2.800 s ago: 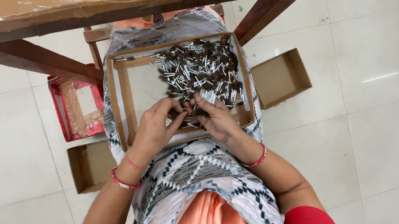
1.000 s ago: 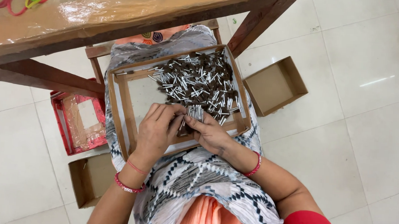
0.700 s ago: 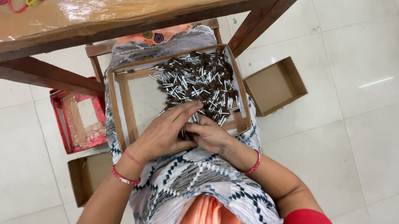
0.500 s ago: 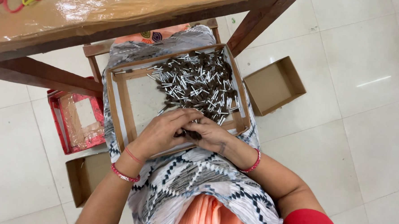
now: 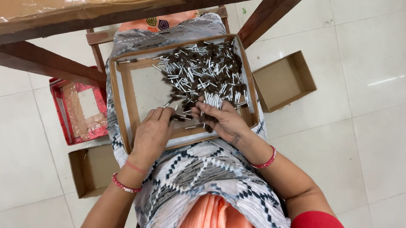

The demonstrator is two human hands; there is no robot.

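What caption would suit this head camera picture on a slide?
Right hand holds a bundle of small sticks over a lap tray; left hand touches the pile.

views: one, head-worn | faces: steeply down over the lap | range: close, forearms fill the lower frame | centre: shallow tray [image 5: 121,101] on the lap | edges: counter [image 5: 80,3] at top, tiled floor [image 5: 371,135] around

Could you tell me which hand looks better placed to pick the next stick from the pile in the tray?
Probably left: the left hand lies free near loose sticks, while the right hand already grips a bundle of sticks.
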